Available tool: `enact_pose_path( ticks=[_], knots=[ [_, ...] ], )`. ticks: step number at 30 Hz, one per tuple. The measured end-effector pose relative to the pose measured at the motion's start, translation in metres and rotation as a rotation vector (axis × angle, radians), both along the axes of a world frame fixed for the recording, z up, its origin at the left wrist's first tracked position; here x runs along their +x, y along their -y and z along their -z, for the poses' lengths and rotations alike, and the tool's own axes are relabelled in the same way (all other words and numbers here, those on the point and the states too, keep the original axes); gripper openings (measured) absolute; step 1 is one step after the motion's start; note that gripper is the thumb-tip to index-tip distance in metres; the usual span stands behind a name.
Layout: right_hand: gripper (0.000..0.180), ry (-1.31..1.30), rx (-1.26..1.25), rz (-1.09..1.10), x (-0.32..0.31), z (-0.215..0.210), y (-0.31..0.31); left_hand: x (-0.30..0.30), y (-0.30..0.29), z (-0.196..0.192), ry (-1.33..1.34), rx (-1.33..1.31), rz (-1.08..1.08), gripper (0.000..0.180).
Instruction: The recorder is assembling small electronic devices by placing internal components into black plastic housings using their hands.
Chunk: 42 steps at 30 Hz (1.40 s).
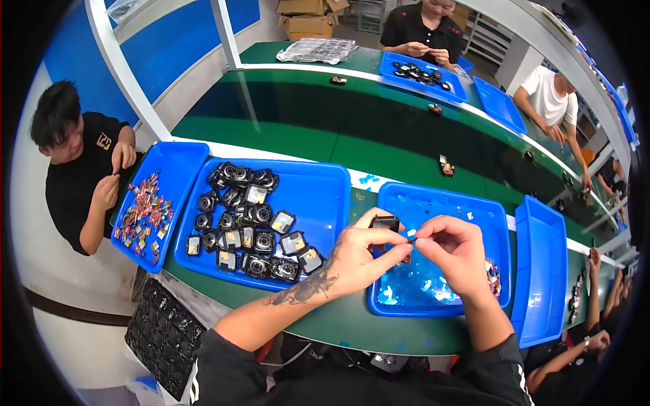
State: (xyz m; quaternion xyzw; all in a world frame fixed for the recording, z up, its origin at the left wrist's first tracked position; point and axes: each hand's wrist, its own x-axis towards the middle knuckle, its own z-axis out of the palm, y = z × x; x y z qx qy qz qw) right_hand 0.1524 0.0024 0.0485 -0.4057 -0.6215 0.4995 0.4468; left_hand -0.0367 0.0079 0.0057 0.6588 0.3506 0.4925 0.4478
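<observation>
Above the right-centre blue tray (501, 203), both of my hands meet close together. My left hand (365, 254) is closed around a small black watch-like case (386, 222), whose dark end shows above the fingers. My right hand (450, 254) pinches thumb against forefinger at a tiny bluish bit beside the left fingertips, too small to name. Part of a reddish component shows just below the left fingers. Loose blue film scraps (387, 295) and more small parts (492, 277) lie in the tray beneath.
A blue tray (332, 203) at left holds several black watch-like cases (257, 265). Beyond it, another tray (196, 152) carries small reddish parts (150, 213) beside a co-worker (84, 162). A green conveyor (311, 101) bears scattered parts. Farther right stands another blue tray (542, 271).
</observation>
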Motion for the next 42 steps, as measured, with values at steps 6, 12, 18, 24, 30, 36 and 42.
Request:
enact_pose_path(
  ticks=[6, 12, 18, 24, 30, 36, 42],
  knots=[
    [0.006, 0.005, -0.117, -0.009, -0.001, 0.003, 0.002, -0.003, 0.004, 0.000, -0.109, 0.124, -0.053, 0.012],
    [0.004, -0.191, -0.349, -0.205, 0.014, 0.015, -0.017, -0.004, 0.005, -0.005, -0.404, 0.611, -0.185, 0.017],
    [0.006, -0.343, -0.512, -0.303, 0.018, 0.027, -0.025, 0.001, 0.007, -0.001, -0.434, 0.589, -0.262, 0.017],
    [0.010, 0.087, -0.205, -0.110, 0.005, 0.013, -0.014, 0.002, 0.007, -0.004, -0.391, 0.593, -0.245, 0.017],
    [0.006, 1.071, 0.440, 0.233, 0.015, 0.011, -0.017, 0.004, 0.001, 0.000, -0.197, 0.281, -0.213, 0.010],
    [0.013, 0.391, 0.273, 0.109, -0.023, -0.006, -0.002, -0.009, 0.007, 0.005, -0.061, 0.014, -0.179, 0.009],
    [0.001, 0.223, 0.395, 0.289, 0.015, 0.029, -0.004, 0.029, -0.005, 0.022, 0.237, 0.022, 0.054, 0.029]
  ],
)
